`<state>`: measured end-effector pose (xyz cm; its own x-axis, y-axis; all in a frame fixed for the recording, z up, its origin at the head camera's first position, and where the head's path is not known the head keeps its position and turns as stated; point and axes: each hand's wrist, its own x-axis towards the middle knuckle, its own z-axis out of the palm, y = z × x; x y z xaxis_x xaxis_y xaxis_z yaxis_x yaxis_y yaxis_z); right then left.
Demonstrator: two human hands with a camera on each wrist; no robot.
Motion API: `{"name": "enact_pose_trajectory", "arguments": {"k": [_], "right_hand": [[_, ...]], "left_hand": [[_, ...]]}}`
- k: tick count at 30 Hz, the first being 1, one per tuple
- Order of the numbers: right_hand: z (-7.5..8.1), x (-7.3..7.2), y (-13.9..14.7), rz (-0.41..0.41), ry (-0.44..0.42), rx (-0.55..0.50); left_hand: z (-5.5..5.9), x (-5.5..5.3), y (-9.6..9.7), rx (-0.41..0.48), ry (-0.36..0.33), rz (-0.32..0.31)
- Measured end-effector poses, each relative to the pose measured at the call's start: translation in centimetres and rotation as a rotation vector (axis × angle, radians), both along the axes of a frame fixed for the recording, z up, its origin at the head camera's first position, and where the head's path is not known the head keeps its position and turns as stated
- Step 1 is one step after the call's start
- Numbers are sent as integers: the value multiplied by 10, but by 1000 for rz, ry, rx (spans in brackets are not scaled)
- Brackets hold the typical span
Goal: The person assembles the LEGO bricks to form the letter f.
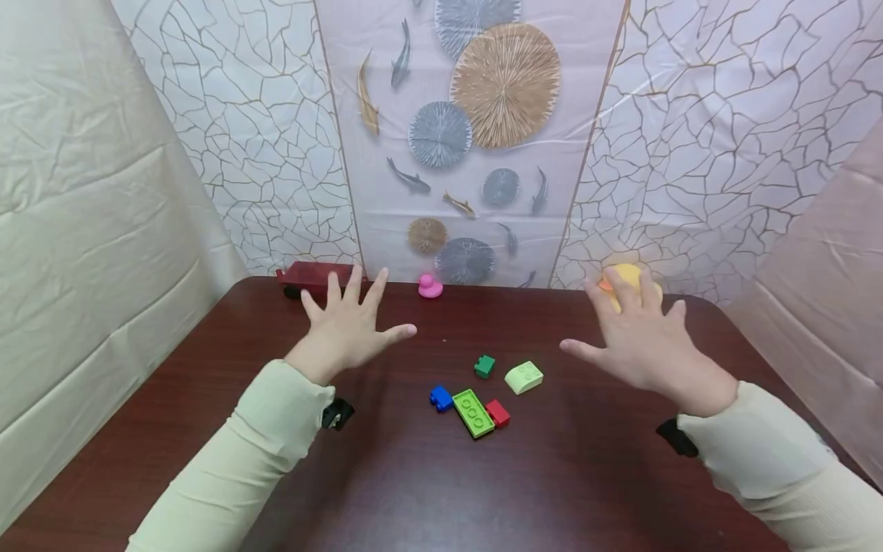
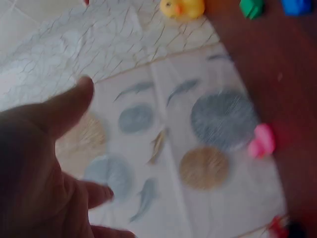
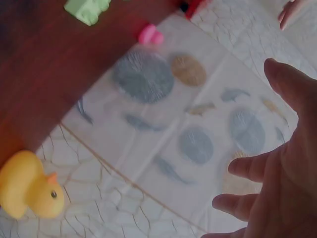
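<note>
My left hand (image 1: 345, 332) is raised over the left part of the table, fingers spread, holding nothing. On the other side my right hand (image 1: 643, 345) hovers the same way, its fingertips overlapping the yellow rubber duck (image 1: 629, 276) in the head view. Between the hands lie building blocks: a dark green one (image 1: 485, 366), a pale green curved one (image 1: 524, 377), a blue one (image 1: 441, 399), a lime green one (image 1: 473, 413) with its hollow side up, and a red one (image 1: 497, 413). The lime block lies between the blue and red ones, seemingly touching both.
At the far edge sit a small pink duck (image 1: 430, 287) and a dark red toy cart (image 1: 313, 276), partly behind the left fingers. The dark wooden table (image 1: 441, 491) is bordered by a patterned cloth (image 1: 276, 138) at the back and pale cloth on both sides.
</note>
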<state>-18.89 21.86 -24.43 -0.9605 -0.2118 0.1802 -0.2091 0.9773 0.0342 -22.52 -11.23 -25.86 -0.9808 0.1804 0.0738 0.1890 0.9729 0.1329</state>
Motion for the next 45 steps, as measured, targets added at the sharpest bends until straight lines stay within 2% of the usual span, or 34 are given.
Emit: {"name": "enact_pose_trajectory", "arguments": {"k": [5,8,11,14,18,23,28,34,36,41,45], "right_hand": [[-17,-4,-11,49,6,47],[-29,-6,-20,83,7,64],[-42,-7,-29,130,15,71],[-56,-8,-39,207,35,55],[-76,-9,-52,339,45,56],[-96,-10,-69,437,-39,80],[-108,-12,-80,479,-121,95],[-114,-13,-83,509,-111,143],[-113,-13,-81,487,-109,134],[-103,-11,-74,380,-142,34],[-97,-6,-72,353,-167,-54]], "left_hand": [[-24,0,12,104,-95,25],[-38,2,21,128,-117,6],[-52,2,30,159,-132,-43],[-66,0,39,199,-154,-103],[-82,-4,48,241,-199,-137],[-94,-7,58,262,-250,-140],[-101,-9,64,235,-256,-153],[-102,-5,66,235,-294,-166],[-99,-1,66,235,-300,-170],[-89,15,69,211,-313,-212],[-85,28,74,175,-318,-257]]}}
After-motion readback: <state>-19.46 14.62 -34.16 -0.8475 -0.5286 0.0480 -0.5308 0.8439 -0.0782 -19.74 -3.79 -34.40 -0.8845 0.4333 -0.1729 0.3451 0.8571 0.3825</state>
